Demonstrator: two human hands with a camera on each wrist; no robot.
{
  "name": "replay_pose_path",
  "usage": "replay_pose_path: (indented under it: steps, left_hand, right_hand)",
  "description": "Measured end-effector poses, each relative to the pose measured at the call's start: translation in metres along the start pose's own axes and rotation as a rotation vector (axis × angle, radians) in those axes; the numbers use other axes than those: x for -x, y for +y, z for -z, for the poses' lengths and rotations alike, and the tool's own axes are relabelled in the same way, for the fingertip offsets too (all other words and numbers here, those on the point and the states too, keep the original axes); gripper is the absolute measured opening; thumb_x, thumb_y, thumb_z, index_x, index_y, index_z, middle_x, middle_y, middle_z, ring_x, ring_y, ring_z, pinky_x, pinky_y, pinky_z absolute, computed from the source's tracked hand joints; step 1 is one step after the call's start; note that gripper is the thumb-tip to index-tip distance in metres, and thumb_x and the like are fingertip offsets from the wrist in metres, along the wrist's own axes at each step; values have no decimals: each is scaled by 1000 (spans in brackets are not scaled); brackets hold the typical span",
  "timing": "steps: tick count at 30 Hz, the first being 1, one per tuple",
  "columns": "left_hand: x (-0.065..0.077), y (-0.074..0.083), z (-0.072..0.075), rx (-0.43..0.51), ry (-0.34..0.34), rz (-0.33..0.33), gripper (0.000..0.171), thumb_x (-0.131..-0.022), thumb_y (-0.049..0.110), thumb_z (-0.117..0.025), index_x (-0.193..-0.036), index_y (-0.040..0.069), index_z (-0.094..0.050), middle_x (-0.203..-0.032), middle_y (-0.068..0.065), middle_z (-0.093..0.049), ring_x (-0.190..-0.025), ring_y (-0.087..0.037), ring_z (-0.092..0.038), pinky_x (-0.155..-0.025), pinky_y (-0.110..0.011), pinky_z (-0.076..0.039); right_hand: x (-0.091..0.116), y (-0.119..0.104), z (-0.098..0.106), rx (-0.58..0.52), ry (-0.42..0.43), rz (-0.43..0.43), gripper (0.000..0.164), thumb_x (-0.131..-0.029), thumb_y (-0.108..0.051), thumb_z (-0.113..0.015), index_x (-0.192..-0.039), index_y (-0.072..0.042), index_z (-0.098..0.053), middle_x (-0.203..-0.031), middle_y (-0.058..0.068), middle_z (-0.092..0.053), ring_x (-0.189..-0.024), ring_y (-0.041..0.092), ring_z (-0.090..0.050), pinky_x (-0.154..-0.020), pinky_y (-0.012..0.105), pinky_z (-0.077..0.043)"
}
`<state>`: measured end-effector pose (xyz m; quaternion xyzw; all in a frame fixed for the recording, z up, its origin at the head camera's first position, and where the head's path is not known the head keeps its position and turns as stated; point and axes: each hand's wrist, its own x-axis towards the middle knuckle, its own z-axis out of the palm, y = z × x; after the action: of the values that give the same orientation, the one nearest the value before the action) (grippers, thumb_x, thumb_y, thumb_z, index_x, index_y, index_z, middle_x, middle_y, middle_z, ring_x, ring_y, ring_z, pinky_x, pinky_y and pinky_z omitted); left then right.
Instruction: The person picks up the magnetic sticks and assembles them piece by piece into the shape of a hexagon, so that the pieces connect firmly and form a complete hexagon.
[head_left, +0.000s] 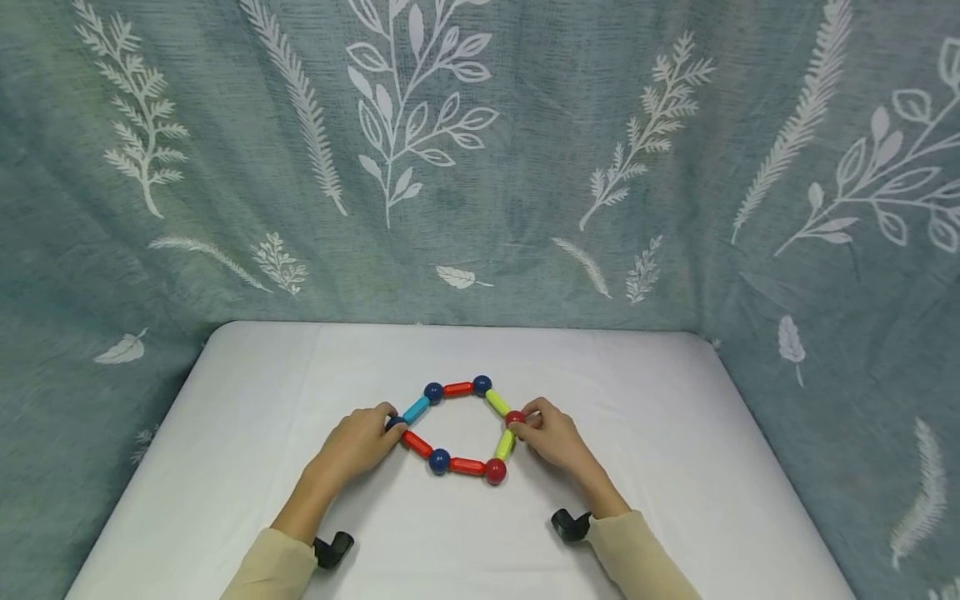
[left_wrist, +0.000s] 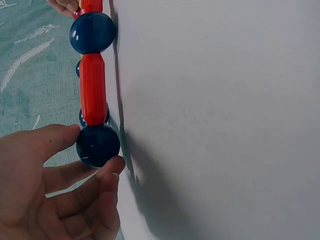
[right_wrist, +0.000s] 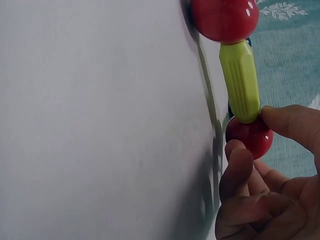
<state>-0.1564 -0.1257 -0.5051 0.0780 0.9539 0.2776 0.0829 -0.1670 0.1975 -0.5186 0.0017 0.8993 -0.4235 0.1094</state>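
A six-sided ring of coloured rods joined by balls lies over the middle of the white table in the head view. My left hand pinches the dark blue ball at its left corner between thumb and fingertips. At the right corner, my right hand grips a red ball the same way. Red rods, a light blue rod and two lime rods form the sides. Another red ball and a blue ball make the near corners; two blue balls make the far ones.
The white-covered table ends at a green curtain with white leaf prints, which hangs behind and along the sides. A black wrist device sits at the left cuff, and a similar black device at the right cuff.
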Motion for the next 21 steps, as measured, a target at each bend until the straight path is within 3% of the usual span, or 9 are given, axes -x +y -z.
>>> replay_pose_path:
  steps: [15, 21]
  left_hand:
    - [-24, 9, -13, -19, -15, -42, 32, -99, 33, -65, -118, 8, -68, -65, 1, -53, -58, -15, -48, -53, -32, -35]
    - [-30, 18, -16, -75, 3, -58, 34, -97, 37, -66, -114, 8, -69, -73, 1, -57, -63, -18, -50, -54, -33, -37]
  right_hand:
    - [-7, 8, 4, -6, -9, -17, 35, -93, -30, -72, -115, -6, -59, -82, 4, -63, -65, 17, -55, -59, 31, -45]
    - [-9, 6, 1, -1, 5, -4, 33, -92, -29, -73, -112, -6, -59, -81, 4, -63, -65, 17, -55, -58, 30, -44]
